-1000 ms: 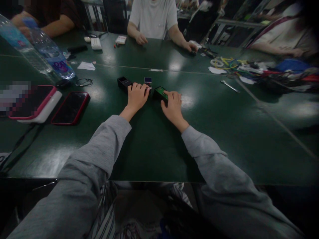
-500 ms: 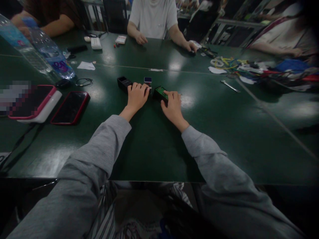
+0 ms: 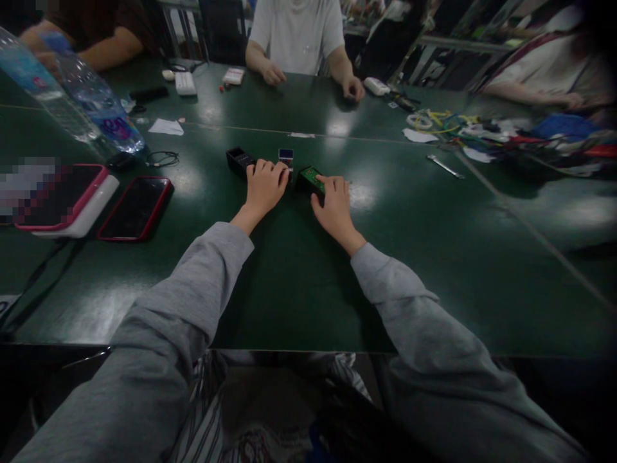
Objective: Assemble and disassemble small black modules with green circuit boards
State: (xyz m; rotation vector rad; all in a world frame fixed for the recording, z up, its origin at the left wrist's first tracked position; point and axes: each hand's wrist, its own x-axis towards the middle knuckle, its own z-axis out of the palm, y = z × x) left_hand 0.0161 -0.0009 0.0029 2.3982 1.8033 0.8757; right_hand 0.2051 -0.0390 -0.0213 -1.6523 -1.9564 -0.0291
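My left hand [image 3: 264, 186] lies palm down on the dark green table [image 3: 299, 283], its fingers curled over a small black part that I cannot make out. A black open box [image 3: 238, 159] sits just left of its fingertips, and a small blue-and-white piece [image 3: 286, 155] stands just beyond them. My right hand [image 3: 332, 206] rests on the near side of a black casing holding a green circuit board [image 3: 311, 179], fingers touching its edge. Both arms wear grey sleeves.
A red-cased phone [image 3: 137, 207] and a pink-edged device [image 3: 67, 199] lie at the left, behind them two water bottles [image 3: 99, 103]. A metal tool [image 3: 444, 166] and a heap of coloured wires [image 3: 525, 138] are at the right. Other people sit across the table.
My hands have stayed in place. The person opposite in the white shirt has drawn a hand back from the white object at the far side.
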